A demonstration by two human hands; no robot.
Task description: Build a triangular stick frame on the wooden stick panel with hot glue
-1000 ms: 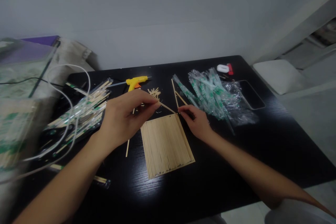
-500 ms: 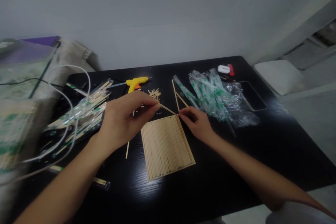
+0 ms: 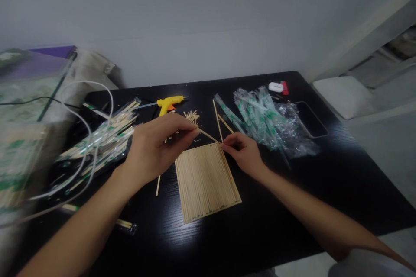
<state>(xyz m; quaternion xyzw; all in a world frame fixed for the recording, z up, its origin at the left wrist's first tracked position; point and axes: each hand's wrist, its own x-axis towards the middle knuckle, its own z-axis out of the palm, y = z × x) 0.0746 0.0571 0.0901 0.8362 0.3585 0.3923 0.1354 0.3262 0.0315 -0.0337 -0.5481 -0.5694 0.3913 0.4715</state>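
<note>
My left hand point(image 3: 157, 147) pinches one end of a thin wooden chopstick point(image 3: 208, 135), held tilted above the far edge of a flat panel of chopsticks point(image 3: 208, 181). At the chopstick's other end, by the panel's far right corner, the fingertips of my right hand point(image 3: 242, 150) are closed on it. The panel lies on the black table, its sticks laid side by side with crosspieces along the ends. Beyond my right hand lie two loose chopsticks point(image 3: 217, 117). Another loose stick point(image 3: 158, 186) pokes out below my left hand.
A yellow glue gun point(image 3: 169, 103) lies behind my left hand, near a heap of short stick pieces point(image 3: 191, 116). Wrapped chopsticks point(image 3: 107, 134) and a white cable point(image 3: 111, 95) are at left. Empty plastic wrappers point(image 3: 260, 110), a phone point(image 3: 310, 119) and a white case point(image 3: 275, 87) sit at right.
Both hands keep their grip on the chopstick almost unmoved. The fingertips of my right hand have dipped very slightly by the panel's corner.
</note>
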